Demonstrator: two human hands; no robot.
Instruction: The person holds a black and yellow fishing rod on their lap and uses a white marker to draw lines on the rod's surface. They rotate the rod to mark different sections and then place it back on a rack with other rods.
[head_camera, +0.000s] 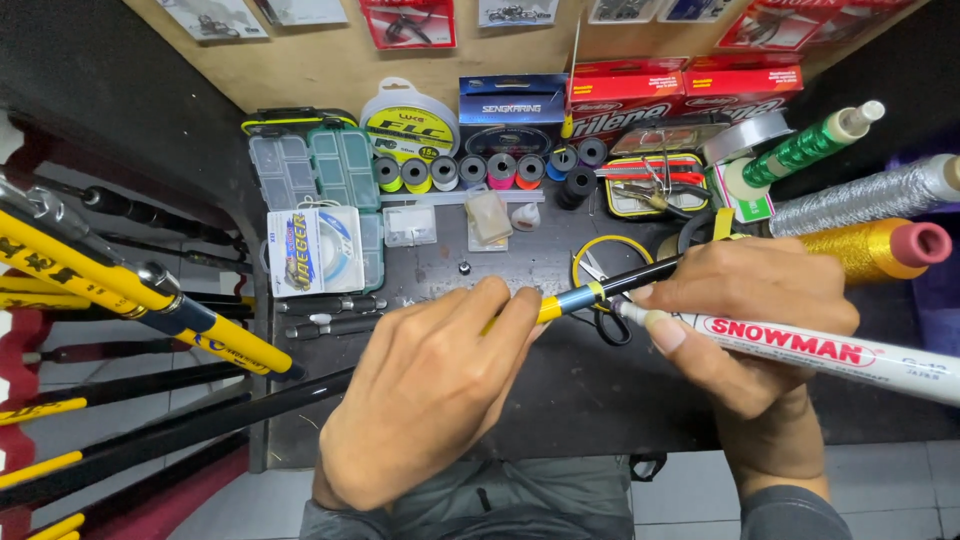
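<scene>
My left hand (430, 385) grips a thin fishing rod (590, 293), black with yellow and blue bands, and holds it slantwise over the dark worktable (590, 385). My right hand (755, 320) holds a white marker pen (830, 352) whose tip touches the rod near the blue band. The rod's far end runs under my right fingers. The rod's black lower part (200, 420) leaves my left hand toward the lower left.
Small thread spools (470, 172), a clear tackle box (315, 180), boxed fishing line (510, 112) and scissors (600, 290) crowd the table's back. Large green, silver and gold thread cones (870, 245) lie at right. Several yellow-black rods (120, 290) lean at left.
</scene>
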